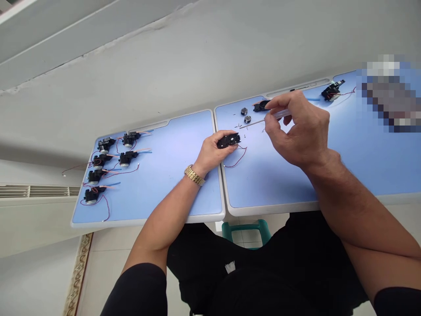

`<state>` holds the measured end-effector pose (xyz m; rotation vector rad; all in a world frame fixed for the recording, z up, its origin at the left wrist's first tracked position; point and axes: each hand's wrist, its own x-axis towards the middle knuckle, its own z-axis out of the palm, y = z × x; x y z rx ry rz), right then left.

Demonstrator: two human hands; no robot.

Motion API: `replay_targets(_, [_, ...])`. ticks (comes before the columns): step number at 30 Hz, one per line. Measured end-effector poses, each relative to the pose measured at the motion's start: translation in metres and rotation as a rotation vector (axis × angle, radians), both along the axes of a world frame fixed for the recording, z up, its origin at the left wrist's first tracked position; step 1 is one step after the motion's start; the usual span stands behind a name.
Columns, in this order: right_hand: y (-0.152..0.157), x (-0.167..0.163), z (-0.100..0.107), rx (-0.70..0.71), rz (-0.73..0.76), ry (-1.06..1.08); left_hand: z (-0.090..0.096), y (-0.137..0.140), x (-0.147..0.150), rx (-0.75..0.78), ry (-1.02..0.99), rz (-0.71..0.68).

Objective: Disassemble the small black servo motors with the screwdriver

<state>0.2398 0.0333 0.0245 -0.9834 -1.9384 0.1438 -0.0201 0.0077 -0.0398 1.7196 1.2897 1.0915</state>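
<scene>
The left hand (213, 151) grasps a small black part (228, 140) between thumb and fingers, holding it over the near-left area of the right-hand worktop (272, 182), close to the seam with the left-hand worktop (174, 175). A thin red wire (237, 163) with a pale plug trails below the part onto the blue surface.

The right hand (297, 127) grips a screwdriver (253, 124) by its clear handle, with the shaft pointing left. Its tip is just beside the black part, among a scatter of tiny screws (245, 136); whether the tip touches one of them is too small to tell.

Beyond the screws are two round metal-and-black pieces (247, 119), one slightly behind the other. Next to them, partly covered by the right fingers, lies another black piece (261, 106) with a round hollow. Whether the fingers touch it cannot be made out.

Farther right, near the back edge, sits a black assembly (331, 91) with a red wire, and past it an area blurred into blocks. On the left-hand worktop, six similar black units (128, 158) stand in two columns toward the left end, four in one and two in the other, with red wires and blue strips spreading out from them. A gold watch (194, 174) circles the left wrist, and a green stool (246, 227) shows below the worktops.
</scene>
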Motion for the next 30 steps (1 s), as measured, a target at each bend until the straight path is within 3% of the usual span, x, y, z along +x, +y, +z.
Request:
replay_targets(8, [-0.0044,0.001,0.0013,0.037,0.071,0.034,-0.0009,0.0012,0.001,-0.028,-0.082,0.001])
replay_targets(15, [-0.001,-0.0043,-0.0032,0.19,0.21,0.016,0.0004,0.0002,0.0025,-0.007,-0.062,-0.008])
replay_targets(24, [-0.0031,-0.0068,-0.0052,0.063,0.149,-0.118,0.0005,-0.0011,0.0043,0.039,-0.024,-0.014])
replay_targets(30, [-0.0047,-0.0077,-0.0026,0.115,0.134,-0.111,0.0003,-0.0007,0.0041,0.048,-0.047,-0.017])
